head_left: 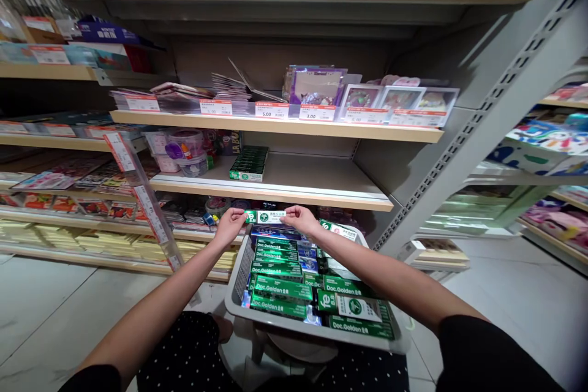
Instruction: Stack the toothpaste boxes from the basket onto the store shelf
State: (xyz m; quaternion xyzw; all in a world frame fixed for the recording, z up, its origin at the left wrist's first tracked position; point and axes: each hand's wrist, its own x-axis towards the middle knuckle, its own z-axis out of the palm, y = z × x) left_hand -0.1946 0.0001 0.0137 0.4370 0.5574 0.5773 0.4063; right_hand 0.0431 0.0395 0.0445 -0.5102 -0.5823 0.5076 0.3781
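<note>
A slim green and white toothpaste box (265,217) is held level between my two hands, above the far rim of a grey plastic basket (233,285). My left hand (231,225) pinches its left end, and my right hand (299,219) pinches the right end. Inside the basket lie several green "Doc.Golden" boxes (282,288), some blue ones, and a box marked "fe" (351,305). Ahead on the lower shelf (316,174), a row of similar green boxes (249,164) stands packed together at the left.
Clear plastic tubs (189,150) stand left of the row of boxes. The shelf above (275,125) carries price tags and packaged goods. A slanted strip of price labels (142,196) stands at the left, and a slotted metal upright (459,116) at the right. A stool (294,346) is under the basket.
</note>
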